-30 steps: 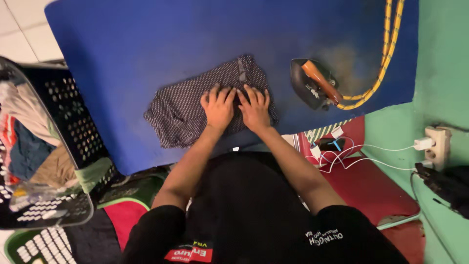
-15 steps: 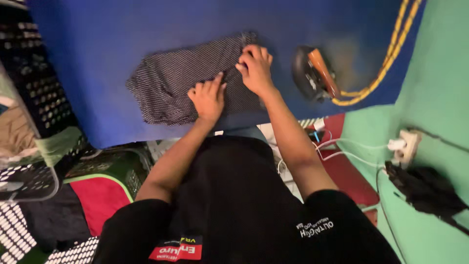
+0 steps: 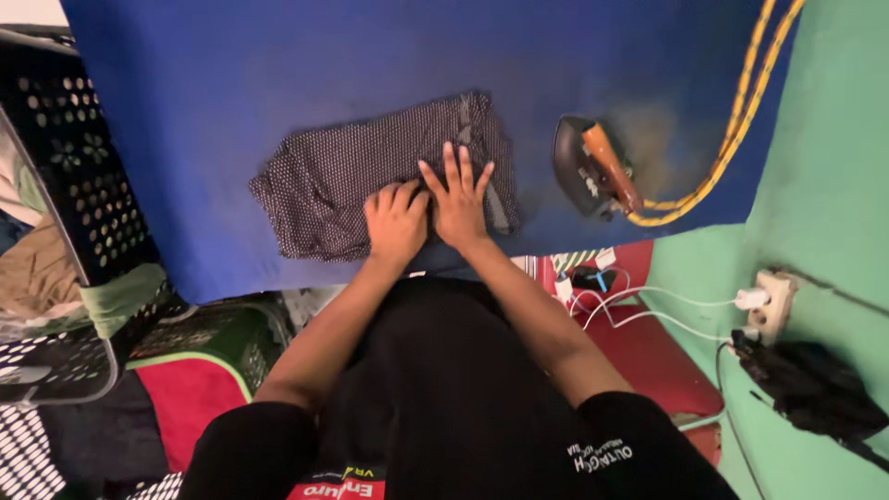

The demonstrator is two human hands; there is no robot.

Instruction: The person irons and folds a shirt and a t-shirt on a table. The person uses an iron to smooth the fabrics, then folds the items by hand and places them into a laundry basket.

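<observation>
Garment (image 3: 370, 185) smoothing on the blue ironing mat (image 3: 231, 83), both hands flat.
I press the dotted dark cloth at its near edge: left hand (image 3: 396, 222) loosely curled, right hand (image 3: 460, 196) spread open, neither gripping. Best practice, I judge: stroke outward from the centre, keeping clear of the iron (image 3: 593, 168) resting just right.

Laundry basket (image 3: 65, 213) cut by left edge, garment (image 3: 352, 185) partly under hands (image 3: 431, 208), yellow cord (image 3: 741, 111) leaving top edge

head view, steeply down, close
</observation>
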